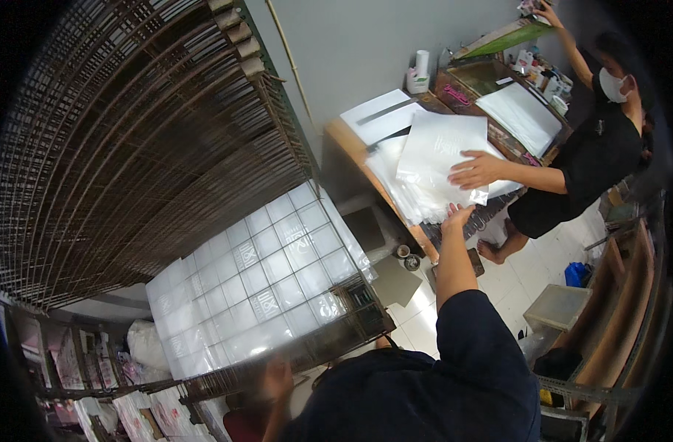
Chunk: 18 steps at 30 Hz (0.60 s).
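My right hand [458, 216] reaches out to the near edge of a stack of translucent plastic bags [406, 193] on the wooden worktable. Its fingers are apart at the corner of the top bag [436, 144], which has a white print. A co-worker's hand [478, 170] lies flat on that same bag. My left hand [277, 379] is low in the picture, beside the front edge of the wire drying rack [277, 282]. It is dark and blurred, so its fingers cannot be made out. Printed bags [237, 295] lie spread under the rack's wire grid.
Many raised rack trays [145, 147] fill the upper left. A co-worker in black [594, 147] stands at the table's right, one arm lifting a green-edged screen frame [509, 37]. White sheets [517, 118] and a white bottle [419, 74] are on the table. A bin [557, 307] stands lower right.
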Tool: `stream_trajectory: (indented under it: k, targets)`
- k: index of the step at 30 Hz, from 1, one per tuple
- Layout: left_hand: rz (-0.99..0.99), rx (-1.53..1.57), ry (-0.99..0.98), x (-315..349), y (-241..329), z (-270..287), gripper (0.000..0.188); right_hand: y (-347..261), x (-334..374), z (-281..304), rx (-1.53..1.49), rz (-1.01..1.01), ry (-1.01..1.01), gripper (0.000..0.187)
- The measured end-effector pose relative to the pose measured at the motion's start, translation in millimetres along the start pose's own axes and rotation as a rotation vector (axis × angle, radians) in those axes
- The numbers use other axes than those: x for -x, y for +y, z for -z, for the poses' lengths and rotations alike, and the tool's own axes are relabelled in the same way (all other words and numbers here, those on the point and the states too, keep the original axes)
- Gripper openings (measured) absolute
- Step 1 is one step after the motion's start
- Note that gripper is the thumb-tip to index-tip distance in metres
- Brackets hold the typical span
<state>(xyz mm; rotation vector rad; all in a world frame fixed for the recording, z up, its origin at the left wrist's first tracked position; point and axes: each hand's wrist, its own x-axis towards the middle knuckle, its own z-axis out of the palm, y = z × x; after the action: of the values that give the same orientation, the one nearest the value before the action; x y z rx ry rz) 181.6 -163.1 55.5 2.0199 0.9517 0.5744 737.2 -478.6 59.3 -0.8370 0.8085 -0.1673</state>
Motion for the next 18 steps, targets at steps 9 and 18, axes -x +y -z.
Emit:
stream_trajectory:
  k: [9, 18]
  targets:
    - [0.092, -0.176, 0.166, 51.8, -73.3, 31.8, 0.017, -10.1, 44.3, -47.4, 1.246, 0.672, 0.231, 0.050]
    - [-0.030, -0.161, -0.010, -6.0, 75.6, -17.2, 0.023, 33.7, 28.6, -63.5, 1.706, 1.319, -0.490, 0.024]
